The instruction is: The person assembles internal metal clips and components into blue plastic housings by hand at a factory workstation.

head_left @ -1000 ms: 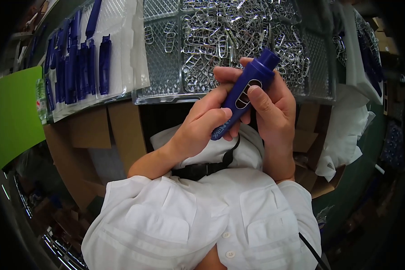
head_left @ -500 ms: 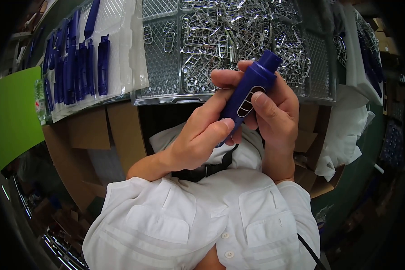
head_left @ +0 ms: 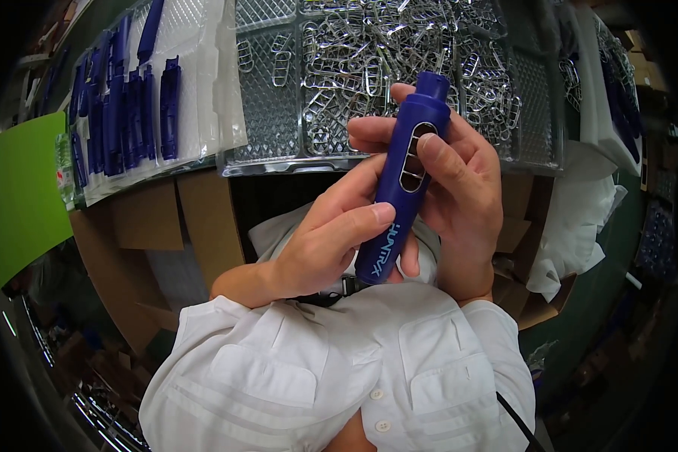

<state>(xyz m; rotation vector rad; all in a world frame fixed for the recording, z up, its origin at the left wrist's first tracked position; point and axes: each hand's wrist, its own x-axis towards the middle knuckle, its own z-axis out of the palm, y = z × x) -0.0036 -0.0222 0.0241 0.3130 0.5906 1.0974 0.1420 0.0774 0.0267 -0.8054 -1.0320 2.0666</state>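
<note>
A dark blue plastic tube-shaped housing (head_left: 392, 181) with a narrower neck lies between my hands, tilted with its neck away from me and slightly right. An oval window in its face carries a shiny metal frame (head_left: 412, 175) with crossbars. My left hand (head_left: 320, 237) is closed on the lower half, its thumb on the front below the window. My right hand (head_left: 467, 192) is closed around the upper half from the right, thumb over the window's upper part. Some fingers of both hands are hidden behind the housing. Pale lettering shows near its lower end.
Beyond my hands stands a clear compartment tray (head_left: 267, 154) heaped with metal frames (head_left: 354, 68). Several blue shell pieces (head_left: 169, 109) lie on a clear tray at left, near a green sheet (head_left: 22, 196). Cardboard boxes (head_left: 120, 264) flank me, with white plastic bags (head_left: 572, 233) at right.
The housing has swung more upright, its neck moving left and its lower end coming down toward me. Its lower end and lettering now show more. Both hands keep their hold.
</note>
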